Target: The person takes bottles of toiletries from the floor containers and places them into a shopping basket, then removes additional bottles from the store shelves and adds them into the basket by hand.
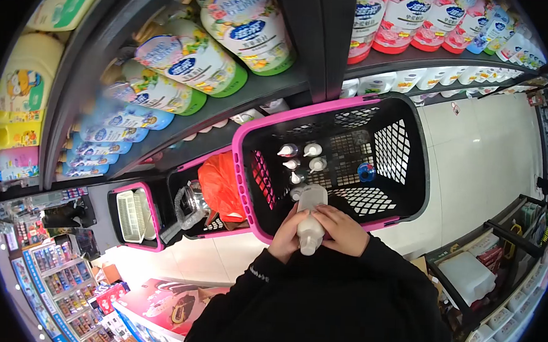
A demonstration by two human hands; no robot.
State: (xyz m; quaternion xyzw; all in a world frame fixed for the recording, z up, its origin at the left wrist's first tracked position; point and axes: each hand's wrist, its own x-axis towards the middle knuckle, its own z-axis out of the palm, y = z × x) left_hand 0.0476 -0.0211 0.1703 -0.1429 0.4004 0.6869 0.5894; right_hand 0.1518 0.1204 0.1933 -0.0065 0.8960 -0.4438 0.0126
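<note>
Between my two hands is a whitish translucent bottle (311, 217), its narrower capped end pointing toward my body. My left hand (287, 237) wraps its left side, and my right hand (340, 229) grips it from the right with the fingers over it. Both hands are at the near side of a large black shopping basket (416, 160) with a pink rim. Inside the basket, several bottles with white tops (313, 149) stand grouped at the left. A round blue item (366, 172) lies farther right in it. The held bottle's label cannot be made out.
Shelves of bottles (250, 30) rise in front, with pink-based bottles (412, 20) at the right. Left of the basket are another basket with a red bag (222, 187) and one with a white rack (130, 216). A black-framed cart (486, 256) stands at the right.
</note>
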